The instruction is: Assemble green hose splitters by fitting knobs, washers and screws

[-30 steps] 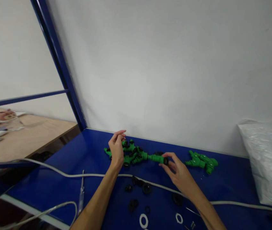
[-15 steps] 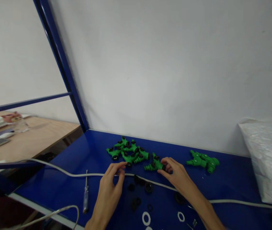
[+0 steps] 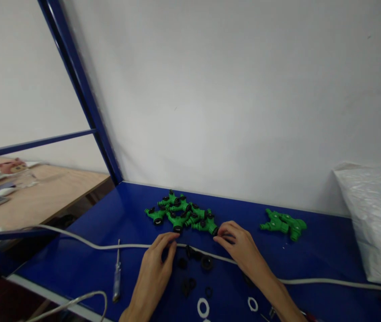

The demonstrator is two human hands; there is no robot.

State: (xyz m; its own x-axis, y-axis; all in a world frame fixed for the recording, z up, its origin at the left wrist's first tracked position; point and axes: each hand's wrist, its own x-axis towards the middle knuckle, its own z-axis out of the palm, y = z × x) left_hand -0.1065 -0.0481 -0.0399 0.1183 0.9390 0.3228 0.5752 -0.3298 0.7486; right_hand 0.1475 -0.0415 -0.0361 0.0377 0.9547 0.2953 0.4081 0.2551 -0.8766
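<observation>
Our right hand (image 3: pixel 240 248) rests on the blue metal bench top (image 3: pixel 311 259) with its fingertips (image 3: pixel 217 236) touching the near end of a green plastic hose fitting with black caps (image 3: pixel 206 226). The fingers curl toward it, but we cannot tell whether they pinch it or only press against it. That fitting lies at the right edge of the heap of like green fittings (image 3: pixel 177 213), just beyond our fingertips, toward the wall.

Our left hand (image 3: pixel 153 273) lies flat and loose, holding nothing. Its fingertips sit at the white cable (image 3: pixel 103 245) that runs across the bench, with small black rubber rings (image 3: pixel 190 268) just to their right.

The fitting looks light and rigid — moulded plastic, hard enough to take a firm pinch, though its smooth round barrels may roll between the fingers. We judge the best hold to be across the central body, where the branches meet, not on a black cap, which may turn or come loose. Its long axis runs roughly left to right, tilted slightly toward us at our end, with the capped end pointing at our right fingertips.

Well to the right of that hand lie two more green fittings (image 3: pixel 284 223) — apart from the heap. A screwdriver with a clear handle (image 3: pixel 117 273) lies left of our left hand, and white plastic rings (image 3: pixel 203 307) sit nearer to us.
</observation>
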